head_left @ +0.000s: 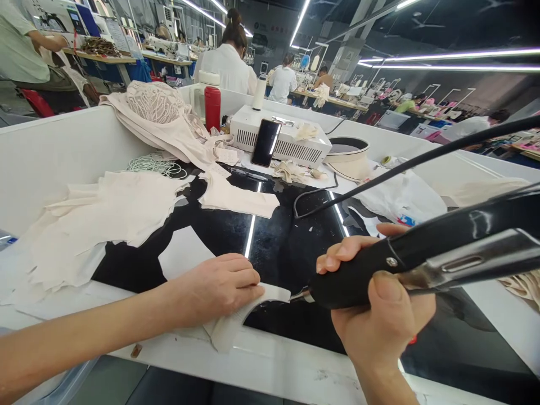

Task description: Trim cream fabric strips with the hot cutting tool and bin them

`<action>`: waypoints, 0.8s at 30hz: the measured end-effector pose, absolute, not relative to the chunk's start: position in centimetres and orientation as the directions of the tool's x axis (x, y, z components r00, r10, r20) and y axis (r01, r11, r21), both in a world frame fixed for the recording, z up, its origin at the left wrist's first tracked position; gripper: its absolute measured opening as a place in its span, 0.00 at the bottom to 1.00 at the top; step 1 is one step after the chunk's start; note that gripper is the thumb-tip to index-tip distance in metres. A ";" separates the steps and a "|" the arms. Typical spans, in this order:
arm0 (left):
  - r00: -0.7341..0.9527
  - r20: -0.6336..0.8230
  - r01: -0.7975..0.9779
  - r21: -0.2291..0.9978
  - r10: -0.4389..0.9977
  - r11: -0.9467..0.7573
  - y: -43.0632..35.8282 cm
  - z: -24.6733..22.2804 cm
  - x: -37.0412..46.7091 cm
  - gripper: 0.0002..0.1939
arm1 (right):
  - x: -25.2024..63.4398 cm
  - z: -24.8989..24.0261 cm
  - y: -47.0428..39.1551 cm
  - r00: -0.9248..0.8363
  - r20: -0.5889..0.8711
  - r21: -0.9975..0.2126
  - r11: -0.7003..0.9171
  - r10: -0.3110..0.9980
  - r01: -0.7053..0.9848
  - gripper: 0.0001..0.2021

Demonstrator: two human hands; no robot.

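My right hand (pixel 379 304) is wrapped around a black corded hand tool (pixel 358 270) with a silver lever along its side, the thumb near the lever. Its narrow metal tip points left and meets the end of a cream fabric piece (pixel 276 292). With fingers pressed together, my left hand (pixel 230 281) grips that fabric near the front edge of the glossy black board (pixel 291 332); part of the fabric hangs below the hand. Just behind the left hand lies a white flat sheet (pixel 183 250). A separate cream fabric piece (pixel 240 197) rests farther back on the board.
At left lies a pile of cream fabric pieces (pixel 113 208), with lace garments (pixel 156 107) behind it. A phone (pixel 266 142) leans on a white vented box (pixel 287 140) beside a red bottle (pixel 212 107). The tool's cable (pixel 405 166) crosses the right side. Other people sit beyond.
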State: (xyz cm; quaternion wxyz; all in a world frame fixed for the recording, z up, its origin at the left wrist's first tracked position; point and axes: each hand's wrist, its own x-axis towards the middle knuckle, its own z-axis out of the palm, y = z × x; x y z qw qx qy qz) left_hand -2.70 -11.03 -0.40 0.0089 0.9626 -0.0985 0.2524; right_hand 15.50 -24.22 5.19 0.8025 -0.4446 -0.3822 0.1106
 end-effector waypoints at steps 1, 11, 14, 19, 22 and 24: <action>0.851 0.495 -0.188 -0.031 -0.179 -0.982 -11.0 -0.5 -2.7 0.11 | 15.5 5.3 -24.2 0.689 0.511 -0.799 0.579 0.513 0.162 0.21; 0.867 0.485 -0.165 0.055 -0.118 -0.985 -11.5 -0.6 -2.8 0.14 | 15.4 6.7 -23.1 0.738 0.481 -0.813 0.556 0.474 0.172 0.20; 0.860 0.497 -0.161 0.055 -0.113 -0.985 -11.5 -0.8 -2.8 0.14 | 15.2 6.6 -22.5 0.728 0.487 -0.811 0.559 0.483 0.172 0.20; 0.858 0.501 -0.149 0.032 -0.113 -0.988 -11.6 -1.0 -2.7 0.12 | 14.8 6.1 -22.0 0.722 0.484 -0.820 0.543 0.494 0.178 0.19; 0.847 0.519 -0.155 0.027 -0.119 -0.987 -11.7 -1.0 -2.6 0.10 | 14.6 6.1 -21.8 0.728 0.483 -0.818 0.547 0.487 0.178 0.19; 0.841 0.529 -0.153 0.027 -0.116 -0.988 -11.7 -1.0 -2.6 0.10 | 14.5 6.1 -21.8 0.715 0.495 -0.814 0.552 0.494 0.182 0.19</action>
